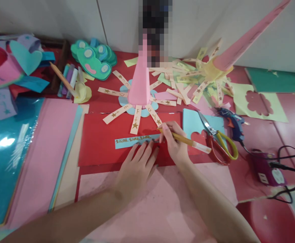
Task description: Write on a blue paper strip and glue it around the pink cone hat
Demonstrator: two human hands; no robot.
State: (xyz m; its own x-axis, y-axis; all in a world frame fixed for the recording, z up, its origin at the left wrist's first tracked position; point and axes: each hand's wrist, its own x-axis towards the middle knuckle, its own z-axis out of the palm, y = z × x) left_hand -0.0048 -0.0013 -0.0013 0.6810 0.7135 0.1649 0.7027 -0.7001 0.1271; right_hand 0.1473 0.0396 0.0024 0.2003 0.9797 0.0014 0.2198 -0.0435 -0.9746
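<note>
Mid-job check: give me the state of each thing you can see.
Left hand: spread, fingers on the strip
Right hand: closed around the pen
Gold pen: held, tip contact unclear
Blue strip: lettered, partly covered
Scissors: lying down, blades apparently closed
Glue gun: lying down
Center pink cone: upright
Right pink cone: tilted
Yellow sheet: flower-shaped hole cut

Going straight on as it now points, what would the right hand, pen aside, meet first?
Likely the peach G strip at the foot of the pink cone, just ahead of the right hand, though depth is unclear.
</note>
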